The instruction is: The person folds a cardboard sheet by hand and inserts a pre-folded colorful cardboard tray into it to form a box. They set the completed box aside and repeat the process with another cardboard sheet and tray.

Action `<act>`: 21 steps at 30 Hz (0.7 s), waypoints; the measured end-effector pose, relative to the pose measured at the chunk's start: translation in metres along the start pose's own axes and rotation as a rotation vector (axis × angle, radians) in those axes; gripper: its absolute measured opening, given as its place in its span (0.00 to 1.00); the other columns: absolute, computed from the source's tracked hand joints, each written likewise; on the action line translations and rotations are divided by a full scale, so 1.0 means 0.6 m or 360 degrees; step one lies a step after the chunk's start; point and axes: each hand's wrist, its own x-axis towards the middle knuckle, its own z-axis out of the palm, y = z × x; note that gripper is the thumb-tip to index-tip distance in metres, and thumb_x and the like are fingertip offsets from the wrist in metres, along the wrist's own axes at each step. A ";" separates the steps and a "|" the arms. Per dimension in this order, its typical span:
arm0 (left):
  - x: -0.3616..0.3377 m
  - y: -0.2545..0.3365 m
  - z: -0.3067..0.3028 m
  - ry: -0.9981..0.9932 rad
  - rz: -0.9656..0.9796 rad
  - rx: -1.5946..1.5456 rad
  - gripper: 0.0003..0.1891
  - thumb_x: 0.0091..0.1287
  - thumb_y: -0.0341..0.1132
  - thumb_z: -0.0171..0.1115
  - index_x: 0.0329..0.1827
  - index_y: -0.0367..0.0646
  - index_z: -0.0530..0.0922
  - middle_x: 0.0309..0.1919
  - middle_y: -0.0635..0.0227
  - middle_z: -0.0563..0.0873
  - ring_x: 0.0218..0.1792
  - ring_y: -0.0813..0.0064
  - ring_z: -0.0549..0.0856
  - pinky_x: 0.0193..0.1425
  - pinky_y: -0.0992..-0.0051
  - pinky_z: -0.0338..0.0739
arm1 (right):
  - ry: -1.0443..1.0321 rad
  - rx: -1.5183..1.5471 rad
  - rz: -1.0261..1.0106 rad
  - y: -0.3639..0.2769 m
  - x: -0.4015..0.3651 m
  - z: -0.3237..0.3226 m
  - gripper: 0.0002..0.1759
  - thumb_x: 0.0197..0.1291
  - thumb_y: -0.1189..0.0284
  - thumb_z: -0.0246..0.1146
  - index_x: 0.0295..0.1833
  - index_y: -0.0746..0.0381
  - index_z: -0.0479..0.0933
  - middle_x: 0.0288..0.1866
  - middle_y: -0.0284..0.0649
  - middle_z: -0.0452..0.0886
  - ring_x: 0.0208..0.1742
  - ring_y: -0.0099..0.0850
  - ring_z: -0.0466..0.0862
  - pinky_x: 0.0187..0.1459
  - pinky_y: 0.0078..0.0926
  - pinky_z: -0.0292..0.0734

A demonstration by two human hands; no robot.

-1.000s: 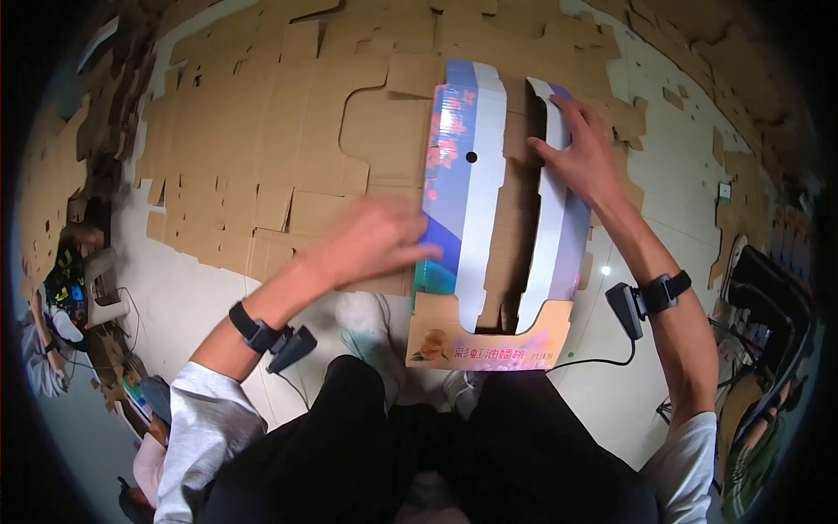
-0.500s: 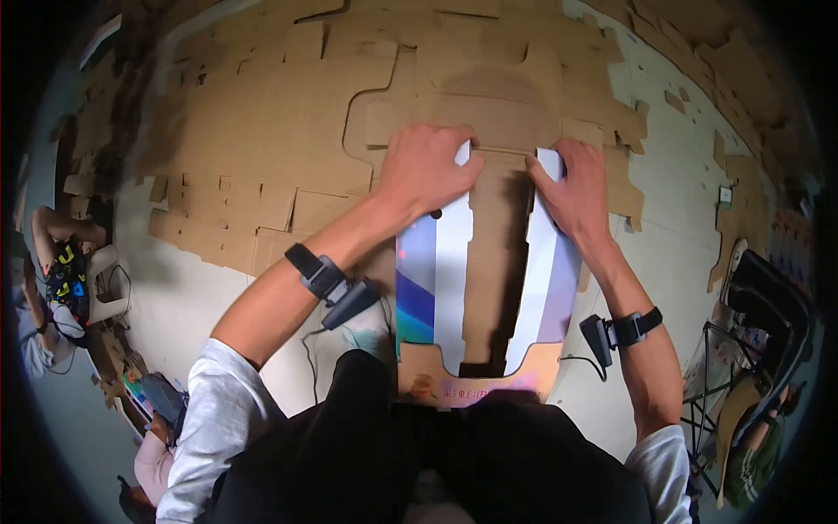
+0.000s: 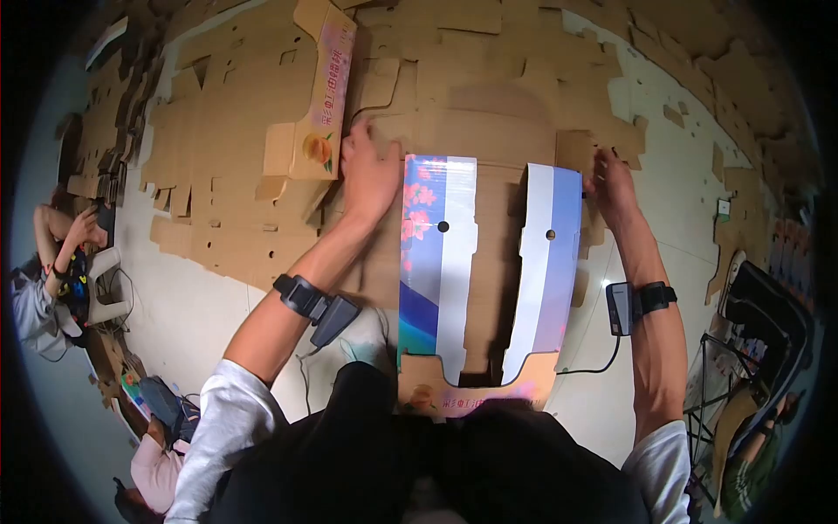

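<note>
A partly folded cardboard box stands in front of my legs, its two side walls upright with white inner strips. The left wall [image 3: 419,262] has pink flowers and a round hole; the right wall [image 3: 552,253] is blue-violet with a matching hole. The orange end panel [image 3: 502,396] with printed characters sits nearest me. My left hand [image 3: 371,175], fingers apart and slightly blurred, is beside a raised printed cardboard flap [image 3: 330,96] with a peach picture. Outside the right wall, my right hand [image 3: 615,183] is open, fingers bent close to the flat brown cardboard [image 3: 576,144].
Flat brown cardboard sheets [image 3: 236,140] cover much of the pale floor [image 3: 209,301]. At the left edge a seated person [image 3: 65,231] is partly visible, another person [image 3: 157,467] below. A black chair [image 3: 768,306] stands at right. Cables hang from my wrist devices.
Both hands have let go of the far ends of the walls and moved outward, the left to the left, the right to the right. A printed flap now stands raised beside my left hand.
</note>
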 end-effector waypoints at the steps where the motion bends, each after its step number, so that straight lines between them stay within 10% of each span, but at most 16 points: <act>1: 0.002 0.019 -0.017 0.0007 -0.0080 -0.0248 0.29 0.81 0.42 0.59 0.78 0.33 0.71 0.57 0.63 0.87 0.56 0.69 0.87 0.64 0.69 0.81 | -0.0067 -0.0008 0.0053 -0.011 -0.010 0.017 0.13 0.82 0.61 0.61 0.57 0.58 0.82 0.44 0.31 0.84 0.40 0.23 0.82 0.42 0.23 0.79; 5: 0.019 0.088 -0.048 -0.0590 -0.1005 -0.1055 0.29 0.86 0.49 0.51 0.78 0.36 0.71 0.60 0.66 0.87 0.57 0.76 0.87 0.60 0.72 0.81 | -0.0348 -0.0267 -0.0091 -0.021 -0.033 0.071 0.08 0.79 0.61 0.64 0.50 0.53 0.79 0.38 0.24 0.76 0.35 0.17 0.75 0.36 0.16 0.71; 7: 0.007 0.111 -0.028 -0.0455 -0.0581 -0.0728 0.30 0.87 0.56 0.47 0.79 0.42 0.72 0.69 0.67 0.82 0.68 0.73 0.80 0.74 0.66 0.73 | -0.0434 -0.0246 -0.0146 -0.018 -0.026 0.083 0.08 0.77 0.61 0.67 0.49 0.52 0.79 0.36 0.23 0.74 0.34 0.17 0.73 0.36 0.16 0.70; 13: -0.015 0.191 -0.071 -0.1011 -0.0555 -0.0991 0.29 0.87 0.59 0.46 0.81 0.54 0.69 0.62 0.69 0.80 0.60 0.75 0.78 0.70 0.70 0.70 | -0.0300 0.0132 0.0098 -0.043 -0.055 0.051 0.15 0.71 0.55 0.72 0.52 0.52 0.81 0.41 0.29 0.83 0.37 0.23 0.81 0.40 0.24 0.80; 15: -0.024 0.251 -0.101 -0.1081 -0.0451 -0.1196 0.26 0.87 0.59 0.47 0.78 0.55 0.71 0.58 0.70 0.79 0.56 0.76 0.77 0.69 0.71 0.70 | -0.0464 0.0324 0.0185 -0.061 -0.068 -0.021 0.22 0.75 0.53 0.68 0.63 0.54 0.78 0.54 0.36 0.85 0.50 0.29 0.84 0.52 0.32 0.83; 18: -0.027 0.313 -0.113 -0.1247 0.0035 -0.1214 0.23 0.83 0.51 0.60 0.72 0.50 0.71 0.55 0.67 0.80 0.53 0.78 0.78 0.62 0.73 0.74 | -0.0387 0.0049 -0.0789 -0.060 -0.135 -0.082 0.35 0.83 0.51 0.59 0.84 0.61 0.66 0.80 0.43 0.75 0.75 0.35 0.79 0.73 0.39 0.79; 19: -0.034 0.338 -0.121 -0.1216 0.0139 -0.1174 0.23 0.81 0.48 0.64 0.71 0.49 0.70 0.55 0.65 0.81 0.53 0.78 0.78 0.60 0.74 0.75 | -0.0569 0.0642 -0.0156 -0.118 -0.192 -0.046 0.35 0.86 0.52 0.55 0.86 0.61 0.63 0.82 0.43 0.73 0.78 0.36 0.77 0.77 0.41 0.75; 21: -0.042 0.370 -0.142 -0.1140 0.0214 -0.1154 0.26 0.76 0.41 0.71 0.70 0.47 0.69 0.54 0.62 0.83 0.52 0.76 0.80 0.57 0.72 0.78 | -0.0462 0.0614 -0.0350 -0.128 -0.223 -0.043 0.33 0.85 0.53 0.57 0.84 0.60 0.65 0.81 0.42 0.75 0.77 0.36 0.79 0.76 0.43 0.77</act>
